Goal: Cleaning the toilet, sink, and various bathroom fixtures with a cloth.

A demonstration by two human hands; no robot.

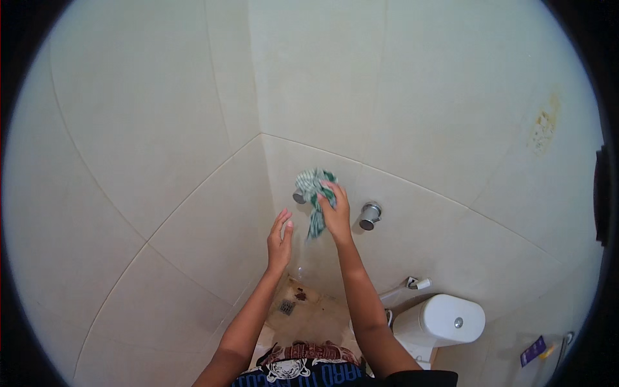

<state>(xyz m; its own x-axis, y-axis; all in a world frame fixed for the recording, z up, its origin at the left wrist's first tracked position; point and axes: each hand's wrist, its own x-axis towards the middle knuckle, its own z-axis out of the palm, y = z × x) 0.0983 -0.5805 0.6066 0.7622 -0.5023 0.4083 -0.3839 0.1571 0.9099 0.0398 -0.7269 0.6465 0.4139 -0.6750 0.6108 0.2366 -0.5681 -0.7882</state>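
A green and white striped cloth is bunched in my right hand, with one end hanging down. It lies against the tiled wall, partly over a round chrome shower fitting; the rest of that fitting is hidden behind the cloth. My left hand is raised to the left of the cloth and a little lower, fingers apart, holding nothing. Right of my right hand, a second chrome knob with a small lever sticks out from the wall.
A white toilet cistern stands at lower right, below a white bidet sprayer on the wall. A floor drain sits in the stained corner. A purple packet is near a metal bar at far right.
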